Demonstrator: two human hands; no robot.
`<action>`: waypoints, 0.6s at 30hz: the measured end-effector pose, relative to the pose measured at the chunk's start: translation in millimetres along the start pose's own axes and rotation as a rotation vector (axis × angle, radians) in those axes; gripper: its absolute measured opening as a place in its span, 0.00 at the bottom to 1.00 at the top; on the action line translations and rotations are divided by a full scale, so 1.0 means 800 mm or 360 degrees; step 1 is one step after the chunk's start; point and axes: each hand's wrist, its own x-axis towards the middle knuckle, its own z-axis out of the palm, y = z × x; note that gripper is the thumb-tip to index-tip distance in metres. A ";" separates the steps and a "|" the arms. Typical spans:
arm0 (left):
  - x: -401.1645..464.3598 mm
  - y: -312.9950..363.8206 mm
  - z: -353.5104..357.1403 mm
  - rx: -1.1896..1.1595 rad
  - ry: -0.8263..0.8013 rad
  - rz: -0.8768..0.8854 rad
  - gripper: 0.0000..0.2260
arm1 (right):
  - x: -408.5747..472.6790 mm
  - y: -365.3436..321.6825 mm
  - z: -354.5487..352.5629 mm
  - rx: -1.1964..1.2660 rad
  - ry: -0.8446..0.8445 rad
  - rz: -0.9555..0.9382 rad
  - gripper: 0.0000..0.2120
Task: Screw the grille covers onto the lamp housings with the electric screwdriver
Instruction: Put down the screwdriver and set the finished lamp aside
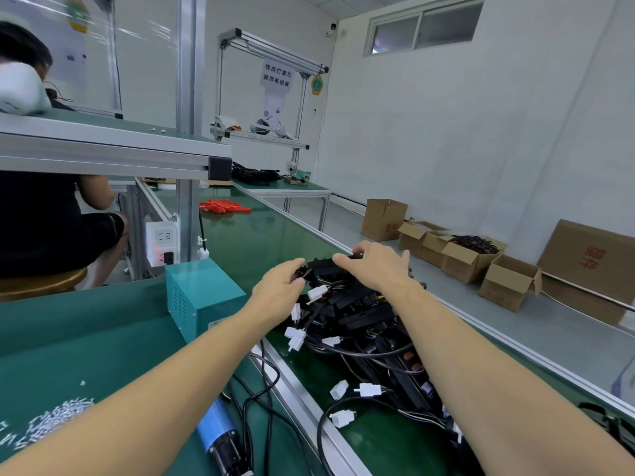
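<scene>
A heap of black lamp housings [364, 317] with black cables and white plug connectors [296, 338] lies on the green conveyor belt [261, 242]. Both arms reach over it. My left hand [280, 286] grips the left end of one black housing [319, 264] at the top of the heap. My right hand [374, 266] holds the right end of the same piece, fingers curled over it. The electric screwdriver [220, 438], blue with a black tip end, lies on the green bench under my left forearm. A pile of small silver screws [58, 417] sits at the bench's lower left.
A teal power box [202, 297] stands on the bench beside the belt. Red parts [225, 206] lie further up the belt. Another person sits at the left on a stool [41, 283]. Several open cardboard boxes [470, 259] stand on the floor to the right.
</scene>
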 end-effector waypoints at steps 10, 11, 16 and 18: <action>-0.133 -0.107 -0.104 -0.0165 0.0350 -0.0344 0.15 | -0.004 -0.009 0.008 -0.0323 -0.0208 0.0012 0.23; -0.148 -0.117 -0.114 -0.0146 0.0380 -0.0383 0.14 | -0.004 -0.011 0.010 -0.0403 -0.0210 0.0023 0.24; -0.208 -0.147 -0.149 -0.0060 0.0444 -0.0552 0.14 | -0.005 -0.016 0.012 -0.0579 -0.0231 0.0059 0.24; -0.226 -0.153 -0.156 -0.0025 0.0411 -0.0590 0.14 | -0.007 -0.016 0.011 -0.0611 -0.0238 0.0038 0.23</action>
